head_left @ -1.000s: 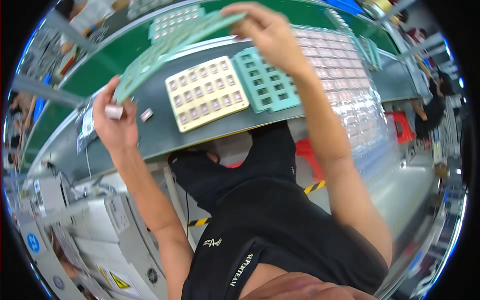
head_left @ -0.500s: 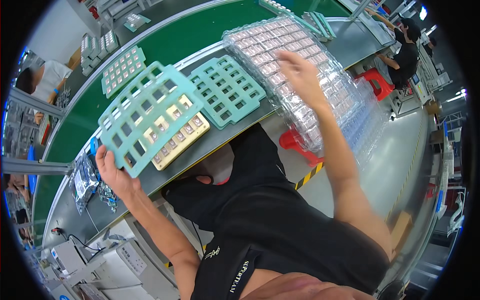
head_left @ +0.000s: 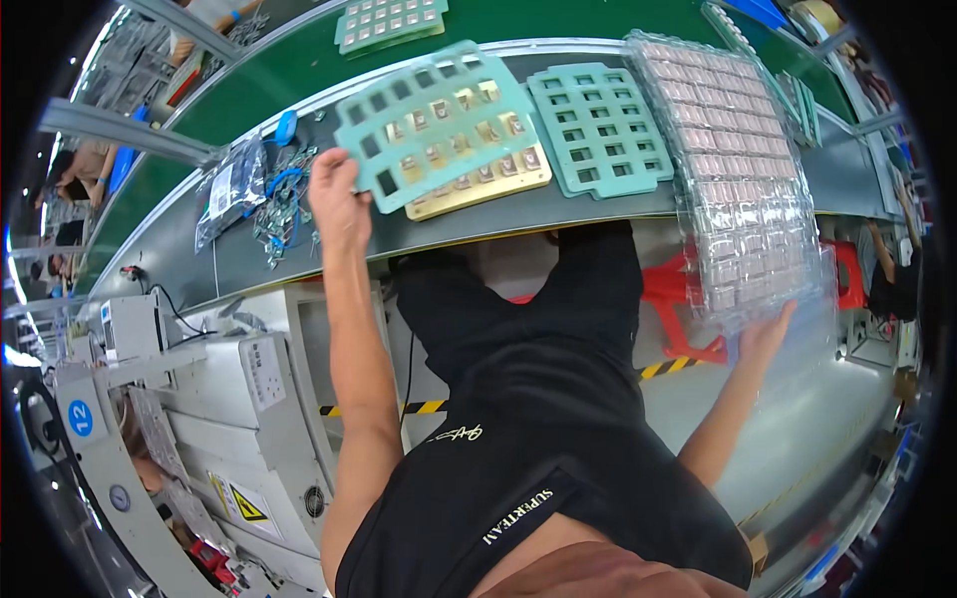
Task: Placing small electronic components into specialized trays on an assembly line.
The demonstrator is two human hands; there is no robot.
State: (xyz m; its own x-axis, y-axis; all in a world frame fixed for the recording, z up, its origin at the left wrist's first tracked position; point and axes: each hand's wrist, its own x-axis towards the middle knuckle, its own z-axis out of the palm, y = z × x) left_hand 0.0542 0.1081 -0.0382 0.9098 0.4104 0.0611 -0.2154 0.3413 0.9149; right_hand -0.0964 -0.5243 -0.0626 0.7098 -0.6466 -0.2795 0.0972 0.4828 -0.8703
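Observation:
My left hand (head_left: 337, 194) grips the left corner of a pale green slotted frame (head_left: 404, 125). The frame is tilted over a cream-yellow fixture plate (head_left: 478, 194) that carries rows of small metallic parts, seen through the slots. To its right lies a second green slotted plate (head_left: 608, 130) with rows of square pockets. Farther right, a clear plastic blister tray (head_left: 733, 149) full of small pinkish parts juts past the bench edge. My right hand (head_left: 763, 339) is closed at its near edge; the tray partly hides the fingers.
A green plate with small parts (head_left: 391, 22) rests on the green conveyor (head_left: 538, 25) behind. Left on the grey bench are a silver plastic bag (head_left: 231, 189) and loose small parts with blue pieces (head_left: 279, 219). A red stool (head_left: 678, 299) stands below the tray.
My right hand has moved from above the tray down to its near edge and closed there. My left hand keeps hold of the green frame. The view has turned.

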